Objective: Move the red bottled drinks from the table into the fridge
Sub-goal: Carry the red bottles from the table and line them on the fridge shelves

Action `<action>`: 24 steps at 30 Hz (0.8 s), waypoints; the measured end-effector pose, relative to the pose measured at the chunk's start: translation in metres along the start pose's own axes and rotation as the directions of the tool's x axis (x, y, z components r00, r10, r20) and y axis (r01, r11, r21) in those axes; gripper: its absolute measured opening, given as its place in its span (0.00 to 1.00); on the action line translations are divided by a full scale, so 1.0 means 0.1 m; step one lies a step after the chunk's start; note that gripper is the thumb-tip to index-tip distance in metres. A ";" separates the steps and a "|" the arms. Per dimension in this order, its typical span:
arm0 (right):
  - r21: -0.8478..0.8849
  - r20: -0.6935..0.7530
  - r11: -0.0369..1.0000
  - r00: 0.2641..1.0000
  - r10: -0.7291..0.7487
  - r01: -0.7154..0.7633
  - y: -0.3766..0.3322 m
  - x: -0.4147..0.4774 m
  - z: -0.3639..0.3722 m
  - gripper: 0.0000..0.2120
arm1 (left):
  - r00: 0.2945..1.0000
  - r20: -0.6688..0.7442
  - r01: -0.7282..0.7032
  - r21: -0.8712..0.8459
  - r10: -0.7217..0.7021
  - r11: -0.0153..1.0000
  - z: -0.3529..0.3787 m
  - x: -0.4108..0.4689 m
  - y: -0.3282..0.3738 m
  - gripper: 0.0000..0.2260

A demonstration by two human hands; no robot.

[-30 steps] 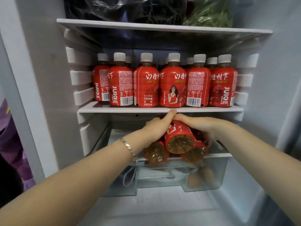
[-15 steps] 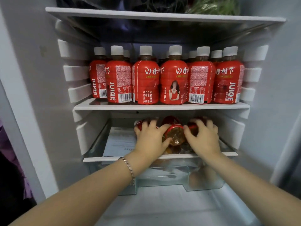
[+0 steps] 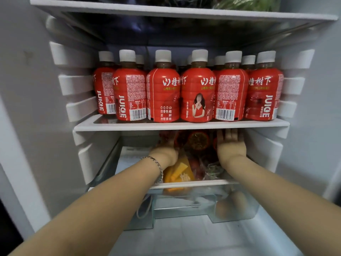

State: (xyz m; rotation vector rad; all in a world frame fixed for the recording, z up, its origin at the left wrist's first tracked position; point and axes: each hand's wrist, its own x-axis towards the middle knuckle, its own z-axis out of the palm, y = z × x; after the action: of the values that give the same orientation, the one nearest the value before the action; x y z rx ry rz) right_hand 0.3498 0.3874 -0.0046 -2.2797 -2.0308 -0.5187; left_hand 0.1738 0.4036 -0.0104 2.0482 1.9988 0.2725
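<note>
Several red bottled drinks (image 3: 198, 93) with white caps stand in rows on the fridge's middle shelf (image 3: 180, 125). Below that shelf, three more red bottles (image 3: 198, 142) lie on their sides deep in the compartment, their brown bottoms facing me. My left hand (image 3: 166, 150) reaches in at their left, its fingers stretched forward against the leftmost lying bottle. To their right, my right hand (image 3: 230, 145) is held flat with straight fingers beside the rightmost bottle and holds nothing.
An orange packet (image 3: 178, 172) and clear-wrapped food (image 3: 210, 167) lie on the lower glass shelf in front of the lying bottles. A clear drawer (image 3: 184, 206) sits underneath. Bagged greens (image 3: 245, 3) fill the top shelf. Ribbed fridge walls close in on both sides.
The three lying bottles went from the shelf's front edge to deep under the middle shelf. My hands let go of them and moved apart to either side.
</note>
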 end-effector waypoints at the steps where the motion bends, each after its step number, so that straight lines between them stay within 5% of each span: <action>1: 0.014 -0.005 1.000 1.000 0.005 -0.005 -0.07 -0.08 -0.02 0.30 | 1.000 -0.001 -0.018 0.038 0.018 0.999 0.00 -0.04 -0.02 0.22; 4: 0.179 -0.113 0.979 0.990 -0.079 0.099 -0.21 -0.33 -0.07 0.23 | 0.988 -0.107 -0.104 0.074 0.112 0.992 0.01 -0.28 -0.06 0.14; 7: 0.417 -0.076 0.879 0.972 -0.222 0.233 -0.31 -0.59 -0.15 0.12 | 0.946 -0.270 -0.140 0.162 0.180 0.977 -0.01 -0.63 -0.12 0.13; 10: 0.429 -0.040 0.830 0.926 -0.377 0.356 -0.46 -0.76 -0.24 0.09 | 0.910 -0.385 -0.096 0.163 0.152 0.982 -0.04 -1.01 -0.26 0.13; 15: 0.393 -0.127 0.692 0.781 -0.612 0.606 -0.78 -1.12 -0.42 0.09 | 0.895 -0.439 0.109 0.053 -0.075 0.993 -0.04 -1.80 -0.56 0.12; 19: 0.350 -0.125 0.547 0.617 -0.777 0.760 -1.01 -1.65 -0.55 0.12 | 0.892 -0.279 0.388 0.073 -0.355 0.919 0.07 -2.50 -0.73 0.10; 24: 0.228 -0.001 0.338 0.347 -0.938 0.913 -1.42 -2.59 -0.69 0.07 | 0.754 -0.130 0.650 0.001 -0.644 0.760 0.26 -3.61 -0.96 0.08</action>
State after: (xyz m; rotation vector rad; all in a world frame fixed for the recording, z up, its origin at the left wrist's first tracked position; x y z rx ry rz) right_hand 0.1754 0.1420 -0.0378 -0.7686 -3.1470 -0.1282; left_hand 0.0793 0.0436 -0.0469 1.2431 2.6607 0.2047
